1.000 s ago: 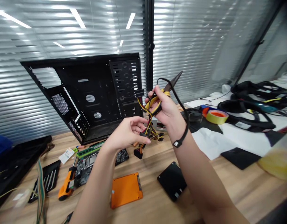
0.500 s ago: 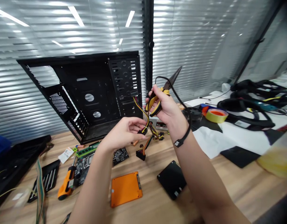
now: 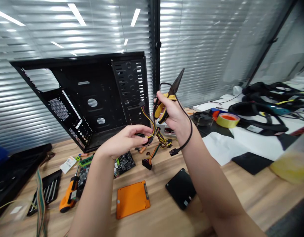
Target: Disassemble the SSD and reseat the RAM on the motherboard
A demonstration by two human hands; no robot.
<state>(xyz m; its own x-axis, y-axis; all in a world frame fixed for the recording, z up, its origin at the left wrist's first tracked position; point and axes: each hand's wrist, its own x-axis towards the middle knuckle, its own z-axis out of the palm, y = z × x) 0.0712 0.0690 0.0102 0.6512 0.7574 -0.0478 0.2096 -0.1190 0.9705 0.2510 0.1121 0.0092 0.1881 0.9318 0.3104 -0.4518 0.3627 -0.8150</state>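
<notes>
My right hand (image 3: 172, 113) is raised above the wooden table, closed around the yellow-and-black handles of needle-nose pliers (image 3: 172, 90), whose jaws point up. A black cable (image 3: 185, 125) loops over that hand and hangs past the wrist, ending in a small connector. My left hand (image 3: 124, 140) pinches a black connector on a bundle of yellow, red and black power wires (image 3: 154, 133). The bundle runs down to a black plug (image 3: 147, 163) resting on the table.
An open black computer case (image 3: 92, 98) stands behind. On the table lie a motherboard (image 3: 122, 161), an orange drive (image 3: 132, 199), a black drive (image 3: 180, 189), an orange screwdriver (image 3: 69, 194) and a bit set (image 3: 44, 194). Yellow tape (image 3: 227, 120) and black cables (image 3: 267, 105) lie right.
My left hand has lowered slightly with the connector. The black cable's end has slid off my right forearm and now dangles beside the wrist. The view has shifted a little.
</notes>
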